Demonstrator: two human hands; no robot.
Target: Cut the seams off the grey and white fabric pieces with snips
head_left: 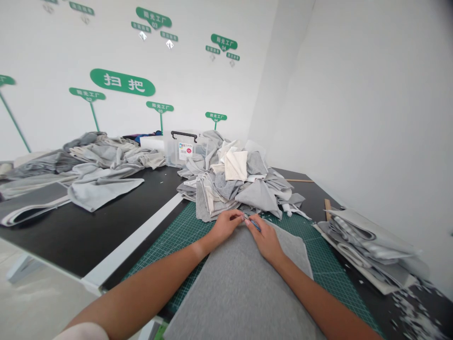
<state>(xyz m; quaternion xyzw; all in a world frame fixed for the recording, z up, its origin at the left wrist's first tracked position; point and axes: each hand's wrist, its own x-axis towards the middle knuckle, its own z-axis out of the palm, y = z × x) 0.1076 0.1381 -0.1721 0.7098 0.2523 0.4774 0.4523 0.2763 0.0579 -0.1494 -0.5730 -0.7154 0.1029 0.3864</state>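
Note:
A flat grey fabric panel lies on a green cutting mat, stretching toward me from the mat's middle. My right hand is shut around a slim blue-handled tool, with the tool's tip at the panel's far edge. My left hand pinches at that same edge, its fingertips close to the tip. A heap of grey and cream fabric scraps rises just beyond both hands.
Past the mat, a black table holds spread grey cloth and a clear plastic box with a black handle. A folded fabric stack and white scraps lie right. White walls bound the far and right sides.

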